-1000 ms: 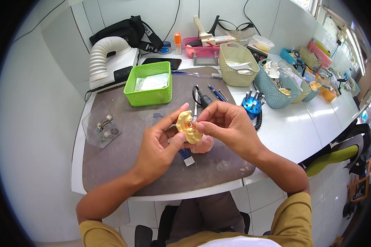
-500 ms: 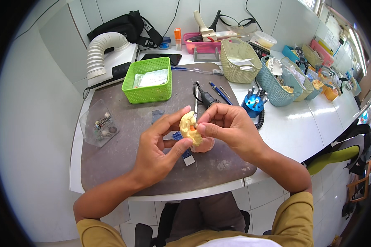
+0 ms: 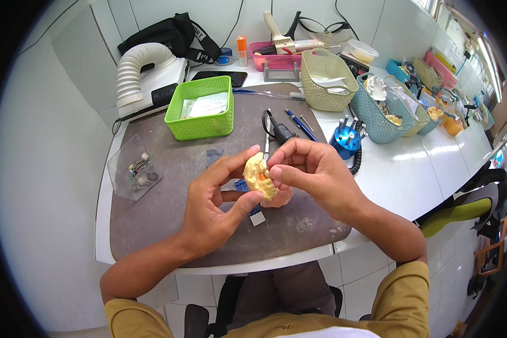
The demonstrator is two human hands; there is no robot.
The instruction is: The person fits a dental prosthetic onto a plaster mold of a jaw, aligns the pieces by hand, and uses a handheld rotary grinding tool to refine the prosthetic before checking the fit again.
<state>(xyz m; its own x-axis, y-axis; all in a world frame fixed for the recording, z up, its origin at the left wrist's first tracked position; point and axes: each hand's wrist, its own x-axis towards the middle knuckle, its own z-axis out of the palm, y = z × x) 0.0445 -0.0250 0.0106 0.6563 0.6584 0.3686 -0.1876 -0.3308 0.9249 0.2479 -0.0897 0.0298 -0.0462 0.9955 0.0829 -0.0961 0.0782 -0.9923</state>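
Observation:
A yellow plaster dental model [image 3: 254, 176] with an orange patch is held up above the mat. My left hand [image 3: 205, 205] grips it, thumb at the near end and fingertips at the far end. At the model's right side, my right hand [image 3: 318, 177] has thumb and index finger closed together by a small cream tooth-like piece [image 3: 267, 174]. Whether that piece is in the pinch or seated on the model is hard to see. Under the hands lies a pink plaster model [image 3: 280, 198], partly hidden, beside a dark blue patterned item [image 3: 241, 185] and a small white square [image 3: 257, 218].
On the brown mat [image 3: 152, 225] are a green basket [image 3: 201, 128], a clear tray of small burs [image 3: 141, 172], a black-and-silver handpiece [image 3: 281, 132] and a blue pen [image 3: 301, 125]. A blue bur holder [image 3: 345, 139] and several baskets [image 3: 383, 121] stand to the right.
My right fingertips have shifted slightly, showing more of the small cream piece on the model's right side. My left hand keeps its hold, and the whole view has moved a little.

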